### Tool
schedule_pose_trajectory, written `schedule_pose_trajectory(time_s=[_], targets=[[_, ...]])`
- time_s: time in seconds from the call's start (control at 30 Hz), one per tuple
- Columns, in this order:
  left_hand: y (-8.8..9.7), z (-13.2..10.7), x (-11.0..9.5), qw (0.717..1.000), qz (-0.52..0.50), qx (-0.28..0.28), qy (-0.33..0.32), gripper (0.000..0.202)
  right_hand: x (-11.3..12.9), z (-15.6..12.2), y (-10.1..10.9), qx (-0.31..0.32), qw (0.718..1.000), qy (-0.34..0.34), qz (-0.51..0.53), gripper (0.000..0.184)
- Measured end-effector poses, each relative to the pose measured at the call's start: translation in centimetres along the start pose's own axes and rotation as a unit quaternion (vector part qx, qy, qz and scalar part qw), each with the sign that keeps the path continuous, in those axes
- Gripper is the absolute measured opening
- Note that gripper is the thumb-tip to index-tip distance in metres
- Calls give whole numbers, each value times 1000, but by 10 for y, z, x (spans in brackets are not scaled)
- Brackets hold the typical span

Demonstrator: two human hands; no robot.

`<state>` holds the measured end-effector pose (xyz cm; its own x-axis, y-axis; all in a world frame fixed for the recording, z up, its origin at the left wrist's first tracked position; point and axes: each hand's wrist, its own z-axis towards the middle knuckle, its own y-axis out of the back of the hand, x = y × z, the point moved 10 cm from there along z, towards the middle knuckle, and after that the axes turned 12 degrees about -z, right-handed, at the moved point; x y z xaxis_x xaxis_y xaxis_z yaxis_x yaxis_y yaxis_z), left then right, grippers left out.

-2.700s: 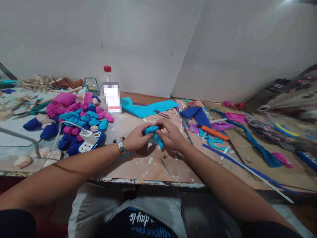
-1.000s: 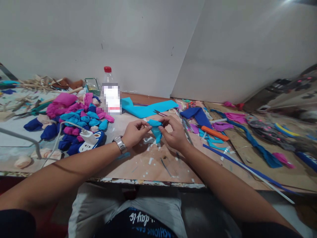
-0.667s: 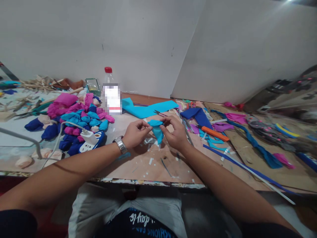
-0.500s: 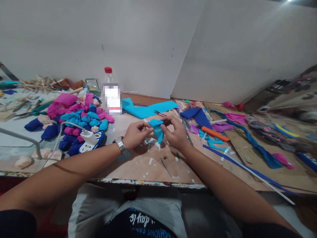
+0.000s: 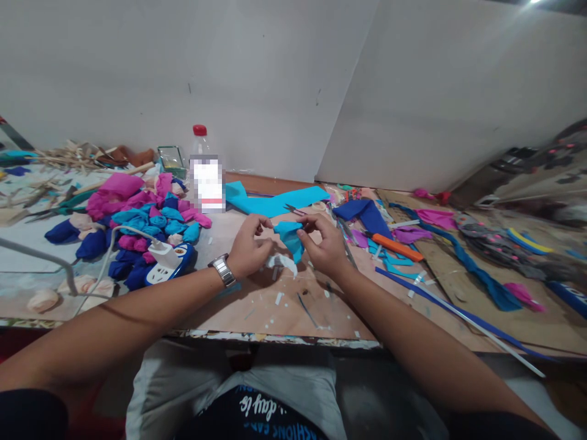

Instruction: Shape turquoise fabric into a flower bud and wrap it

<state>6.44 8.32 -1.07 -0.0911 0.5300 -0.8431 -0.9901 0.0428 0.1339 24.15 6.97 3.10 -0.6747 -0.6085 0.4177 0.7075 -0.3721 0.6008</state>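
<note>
Over the middle of the table, a crumpled light-blue piece of crepe paper [image 5: 292,239] hangs from my right hand [image 5: 326,245]. The thumb and fingers of that hand pinch it at its upper right. My left hand [image 5: 251,247] is just to the left of the piece, with thumb and forefinger apart and nothing seen between them. Whether a fingertip still brushes the paper's edge, I cannot tell. Below the hands, a white scrap [image 5: 283,264] lies on the table. Small scissors [image 5: 293,209] rest behind the hands, near a long light-blue strip [image 5: 275,203].
To the left are bundled pink and blue pieces [image 5: 137,208], a white power strip [image 5: 167,264] with a cable, and a red-capped bottle [image 5: 200,143]. An orange cutter [image 5: 397,246], dark-blue strip [image 5: 364,214] and thin white stick [image 5: 481,330] lie to the right.
My left thumb and forefinger have come off the light-blue paper and spread apart. My right hand keeps its pinch, and the paper has turned slightly. More of the white scrap shows beneath.
</note>
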Motion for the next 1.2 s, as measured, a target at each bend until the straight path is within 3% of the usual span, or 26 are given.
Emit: schedule_pose_trajectory(time_s=[0.17, 0.53, 0.93, 1.2], targets=[[-10, -4, -12, 997, 1, 50, -53, 34, 13, -3, -15, 67, 996, 62, 1, 17], [-21, -5, -4, 995, -38, 96, -7, 26, 25, -8, -26, 133, 986, 98, 7, 21], [-13, -1, 12, 994, -86, 46, 39, 21, 4, -7, -27, 122, 992, 14, -17, 17], [-13, 0, 17, 989, -125, 36, 69, 20, 5, -7, -31, 136, 990, 23, -30, 17]])
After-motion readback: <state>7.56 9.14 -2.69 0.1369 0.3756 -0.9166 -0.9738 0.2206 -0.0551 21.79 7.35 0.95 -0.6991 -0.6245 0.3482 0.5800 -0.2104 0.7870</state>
